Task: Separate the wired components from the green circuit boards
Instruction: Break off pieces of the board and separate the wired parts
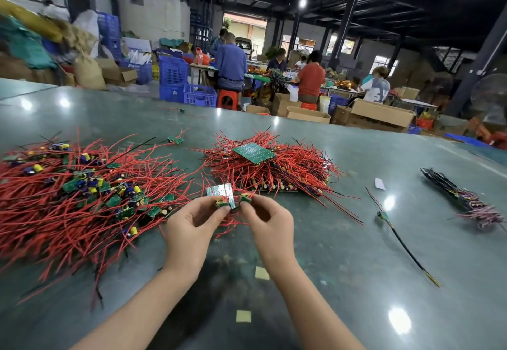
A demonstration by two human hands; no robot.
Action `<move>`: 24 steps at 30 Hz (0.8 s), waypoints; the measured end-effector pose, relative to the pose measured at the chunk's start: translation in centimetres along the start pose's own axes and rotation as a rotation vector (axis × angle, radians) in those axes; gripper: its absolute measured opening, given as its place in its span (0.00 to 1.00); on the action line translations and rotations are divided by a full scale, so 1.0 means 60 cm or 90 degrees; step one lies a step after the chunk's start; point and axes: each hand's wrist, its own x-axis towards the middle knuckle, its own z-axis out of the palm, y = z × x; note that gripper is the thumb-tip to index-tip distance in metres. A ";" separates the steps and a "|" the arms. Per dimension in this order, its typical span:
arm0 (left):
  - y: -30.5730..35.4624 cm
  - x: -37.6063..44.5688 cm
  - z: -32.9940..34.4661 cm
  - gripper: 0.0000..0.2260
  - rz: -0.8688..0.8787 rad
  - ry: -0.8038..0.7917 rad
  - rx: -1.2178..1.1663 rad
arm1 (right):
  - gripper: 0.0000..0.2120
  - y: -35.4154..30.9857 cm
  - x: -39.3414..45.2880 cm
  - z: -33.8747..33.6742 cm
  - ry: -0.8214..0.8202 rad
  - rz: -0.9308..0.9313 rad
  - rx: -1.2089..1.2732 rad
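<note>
Glossy green table [356,212]; shiny circuit board [219,191] underside.

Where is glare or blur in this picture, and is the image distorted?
Head view: white glare spots from ceiling lamps lie on the glossy table; the left wire pile is smeared by blur toward the edge, while the hands, left and right, are sharp; the wide lens bends the table's far edge.
</note>
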 end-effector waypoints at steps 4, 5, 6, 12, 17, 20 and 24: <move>-0.003 0.009 -0.007 0.11 0.022 0.072 0.049 | 0.06 -0.006 0.012 -0.008 -0.019 0.192 0.207; -0.003 0.012 -0.012 0.11 0.031 0.077 0.076 | 0.07 -0.008 0.012 -0.008 -0.028 0.234 0.264; -0.004 0.015 -0.015 0.11 0.045 0.079 0.120 | 0.10 -0.009 0.013 -0.009 -0.035 0.257 0.293; 0.006 0.024 -0.021 0.19 0.136 0.150 0.353 | 0.06 -0.012 0.011 -0.014 -0.026 0.208 0.263; 0.021 0.010 -0.021 0.14 0.348 0.186 0.485 | 0.10 -0.022 0.011 -0.018 0.022 0.089 0.244; 0.027 -0.006 -0.007 0.11 0.327 0.033 0.342 | 0.11 -0.024 0.007 -0.014 -0.005 0.019 0.168; 0.024 -0.008 -0.003 0.12 0.182 -0.049 0.296 | 0.10 -0.018 0.004 -0.010 0.010 -0.110 0.007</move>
